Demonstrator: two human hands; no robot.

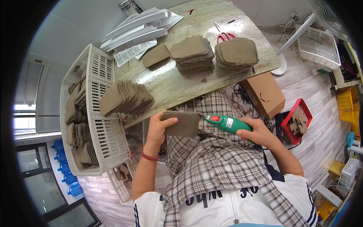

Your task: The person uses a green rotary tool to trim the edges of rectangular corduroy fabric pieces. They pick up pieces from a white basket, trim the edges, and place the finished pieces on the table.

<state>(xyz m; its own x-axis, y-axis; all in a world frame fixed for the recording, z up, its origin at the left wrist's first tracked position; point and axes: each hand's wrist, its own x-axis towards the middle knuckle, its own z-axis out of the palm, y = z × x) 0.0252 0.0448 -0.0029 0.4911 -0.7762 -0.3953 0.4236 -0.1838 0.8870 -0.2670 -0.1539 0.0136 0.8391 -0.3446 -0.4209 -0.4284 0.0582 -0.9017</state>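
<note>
My left hand grips a flat grey-brown panel with rounded corners, thumb on its face, above my lap. Closed round a green handheld electric cutter with a red button, my right hand holds the tool's tip at the panel's upper right edge. From this view I cannot tell whether the blade touches the panel. Similar panels lie on the table beyond: a fanned row at left, a low pile, a tall middle stack and another stack at right.
The wooden table carries papers and red-handled scissors. A white crate of panels stands at left. To the right are a cardboard box, a red tray of small pieces and a fan.
</note>
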